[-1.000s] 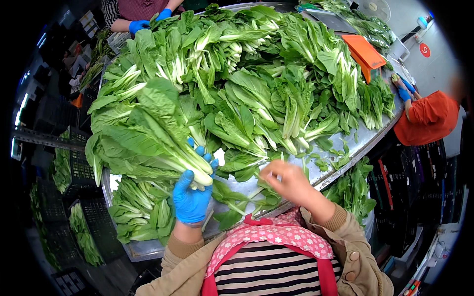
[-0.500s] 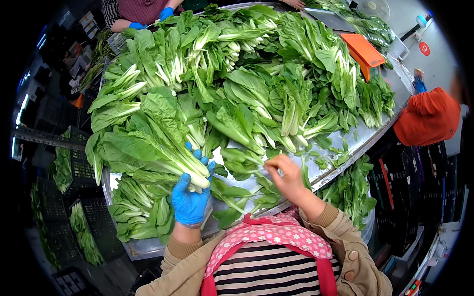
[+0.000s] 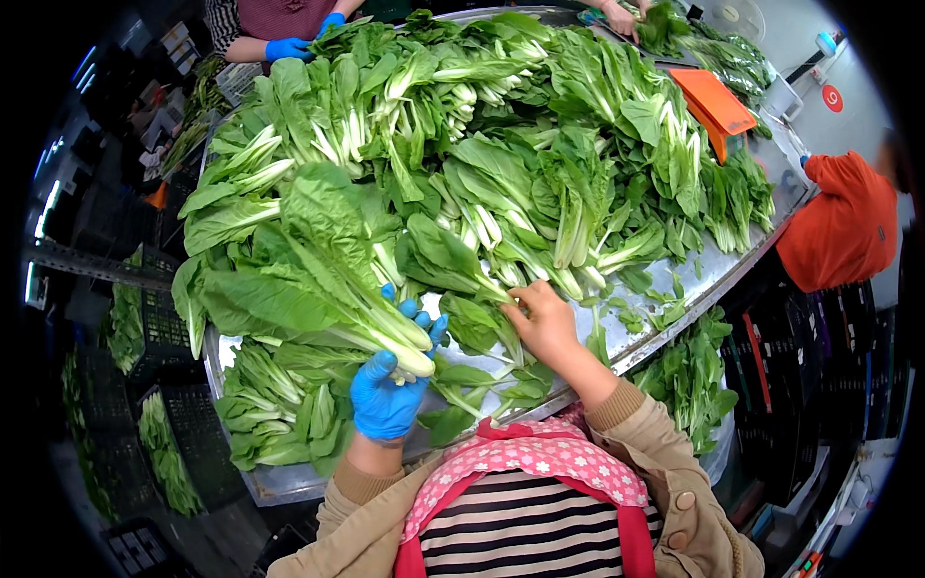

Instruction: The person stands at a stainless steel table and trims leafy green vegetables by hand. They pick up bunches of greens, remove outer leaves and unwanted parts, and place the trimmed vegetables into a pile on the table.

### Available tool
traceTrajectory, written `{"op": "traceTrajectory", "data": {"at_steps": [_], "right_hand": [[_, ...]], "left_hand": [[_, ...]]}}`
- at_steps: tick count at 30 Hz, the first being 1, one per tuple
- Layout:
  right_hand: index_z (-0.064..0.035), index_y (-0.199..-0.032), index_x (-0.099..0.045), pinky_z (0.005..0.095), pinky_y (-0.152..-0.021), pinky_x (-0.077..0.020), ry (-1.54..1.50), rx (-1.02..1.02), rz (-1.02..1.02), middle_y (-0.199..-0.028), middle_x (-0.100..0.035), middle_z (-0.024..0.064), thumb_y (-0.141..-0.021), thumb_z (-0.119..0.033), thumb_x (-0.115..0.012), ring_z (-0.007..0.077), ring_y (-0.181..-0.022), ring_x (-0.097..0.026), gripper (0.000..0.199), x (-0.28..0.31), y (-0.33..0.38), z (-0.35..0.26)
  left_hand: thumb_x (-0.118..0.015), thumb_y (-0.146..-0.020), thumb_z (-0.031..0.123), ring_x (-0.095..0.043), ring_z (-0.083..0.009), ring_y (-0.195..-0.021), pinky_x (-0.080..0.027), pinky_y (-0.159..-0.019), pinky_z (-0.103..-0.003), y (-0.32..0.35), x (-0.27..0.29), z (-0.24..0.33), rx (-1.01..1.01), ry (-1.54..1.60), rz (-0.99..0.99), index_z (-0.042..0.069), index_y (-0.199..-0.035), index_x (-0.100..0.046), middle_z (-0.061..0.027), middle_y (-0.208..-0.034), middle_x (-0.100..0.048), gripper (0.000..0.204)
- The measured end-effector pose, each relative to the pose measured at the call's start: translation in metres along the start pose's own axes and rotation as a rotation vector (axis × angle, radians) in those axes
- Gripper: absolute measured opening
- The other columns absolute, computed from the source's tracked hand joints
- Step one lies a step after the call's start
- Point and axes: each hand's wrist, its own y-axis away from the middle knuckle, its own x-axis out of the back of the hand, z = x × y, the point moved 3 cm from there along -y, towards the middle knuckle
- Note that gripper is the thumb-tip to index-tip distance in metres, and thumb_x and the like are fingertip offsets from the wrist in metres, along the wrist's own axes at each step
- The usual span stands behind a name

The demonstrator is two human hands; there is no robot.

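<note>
My left hand (image 3: 390, 390), in a blue glove, is closed around the pale stem end of a large head of leafy greens (image 3: 332, 289). Its broad leaves stretch up and left over the pile. The bare right hand (image 3: 544, 323) pinches the stem of a smaller green (image 3: 438, 260), whose dark leaves point up and left. Below and between my hands, loose leaves (image 3: 467, 376) lie on the metal table (image 3: 626, 337). A wide heap of the same greens (image 3: 511, 183) rises beyond both hands.
An orange scale (image 3: 713, 101) stands at the far right of the table. Gloved hands of a co-worker (image 3: 289, 48) are at the far left, another person's bare hands (image 3: 624, 17) at the far right. Someone in orange (image 3: 838, 226) stands right. Black crates (image 3: 198, 433) with greens sit lower left.
My right hand has moved slightly left and up, from a small blurred leaf to the stem of a green. The left hand has shifted right with its head of greens.
</note>
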Motion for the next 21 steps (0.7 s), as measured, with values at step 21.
{"op": "traceTrajectory", "data": {"at_steps": [21], "right_hand": [[0.0004,-0.101,-0.060,0.0171,-0.044,-0.0383,-1.315,-0.559,-0.440,-0.073,-0.063,0.0046,-0.088,-0.020,-0.057,0.0059,-0.057,-0.055,0.024,0.028,0.014,-0.054]], "left_hand": [[-0.062,-0.073,0.008,-0.047,-0.0280,-0.113,-0.035,-0.099,-0.039,-0.004,-0.024,-0.038,0.325,-0.058,-0.085,0.000,-0.131,-0.033,-0.0162,-0.128,-0.045,0.066]]}}
